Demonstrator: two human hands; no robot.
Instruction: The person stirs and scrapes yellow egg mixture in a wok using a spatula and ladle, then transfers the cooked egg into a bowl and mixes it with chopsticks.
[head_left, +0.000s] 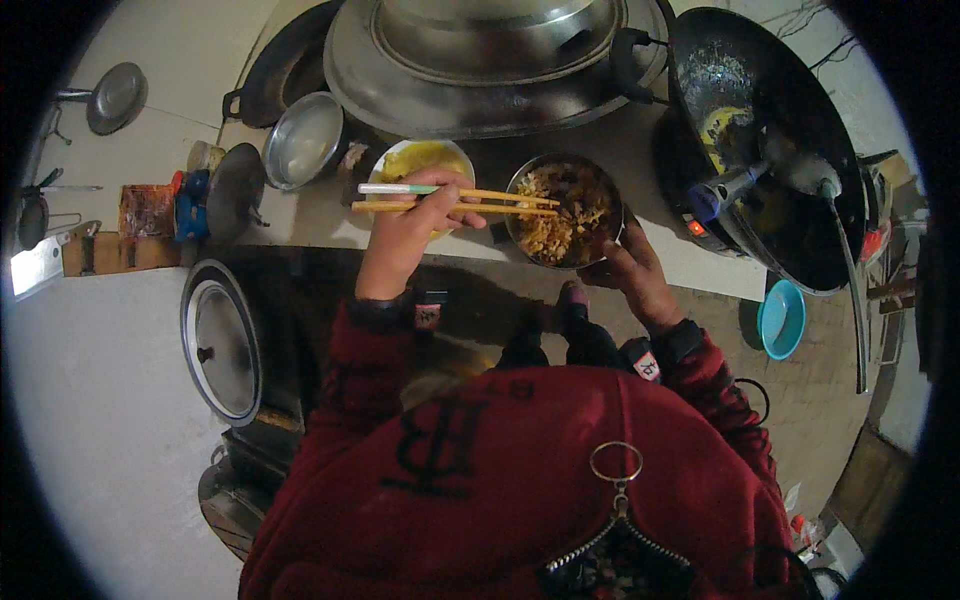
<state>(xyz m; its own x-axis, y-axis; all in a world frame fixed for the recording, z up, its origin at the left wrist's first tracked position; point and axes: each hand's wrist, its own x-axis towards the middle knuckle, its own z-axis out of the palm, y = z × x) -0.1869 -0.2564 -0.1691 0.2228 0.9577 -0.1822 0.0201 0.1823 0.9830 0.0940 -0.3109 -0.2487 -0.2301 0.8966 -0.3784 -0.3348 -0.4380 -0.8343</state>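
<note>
My left hand (431, 214) grips a pair of yellow chopsticks (491, 203) with white and green ends. Their tips reach over the food in a dark-rimmed metal bowl (621, 196), which holds a brown, crumbly mix with darker pieces. My right hand (634, 266) supports that bowl at its lower right rim, thumb on the edge and fingers beneath. Behind my left hand sits a white bowl (469, 161) with yellow food; the hand partly hides it.
A large metal lid or steamer (487, 105) stands at the back. On the right is a black wok (810, 217) with a ladle (847, 247). An empty-looking steel bowl (304, 142) rests at left, and a turquoise basin (781, 319) is beyond the counter edge at right.
</note>
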